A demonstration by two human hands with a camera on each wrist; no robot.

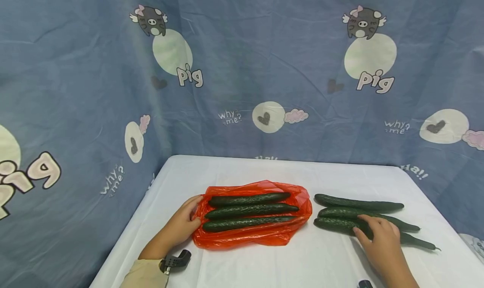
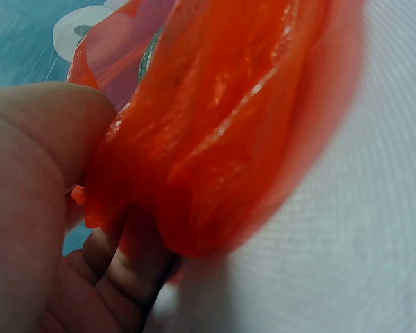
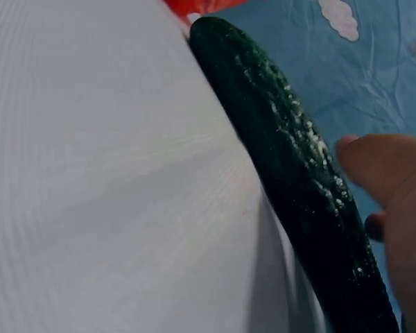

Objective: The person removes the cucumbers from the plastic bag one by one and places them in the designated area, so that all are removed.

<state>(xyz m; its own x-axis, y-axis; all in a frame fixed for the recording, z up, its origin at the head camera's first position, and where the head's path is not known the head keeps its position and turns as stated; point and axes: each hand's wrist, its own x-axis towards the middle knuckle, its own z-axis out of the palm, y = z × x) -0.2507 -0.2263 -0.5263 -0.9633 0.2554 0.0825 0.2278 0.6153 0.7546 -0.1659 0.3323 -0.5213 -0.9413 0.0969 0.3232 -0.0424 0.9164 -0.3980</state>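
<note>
A red plastic bag (image 1: pixel 261 237) lies spread on the white table, and three dark green cucumbers (image 1: pixel 251 211) rest side by side within its outline. At the bag's left end, my left hand (image 1: pixel 182 223) pinches the edge of the film between thumb and fingers; the left wrist view shows the crumpled film (image 2: pixel 208 159) there. Three more cucumbers lie in a row to the right. Over the nearest of these, the front cucumber (image 1: pixel 334 225), my right hand (image 1: pixel 383 239) reaches with loosely extended fingers. The right wrist view has a digit close beside that cucumber (image 3: pixel 284 166); contact is unclear.
Behind the front one are the middle cucumber (image 1: pixel 336 212) and the rear cucumber (image 1: pixel 359 203). White cloth covers the table (image 1: pixel 264 267). A blue printed curtain (image 1: pixel 242 61) hangs behind and at the sides. A black strap device (image 1: pixel 175 261) sits on the left wrist.
</note>
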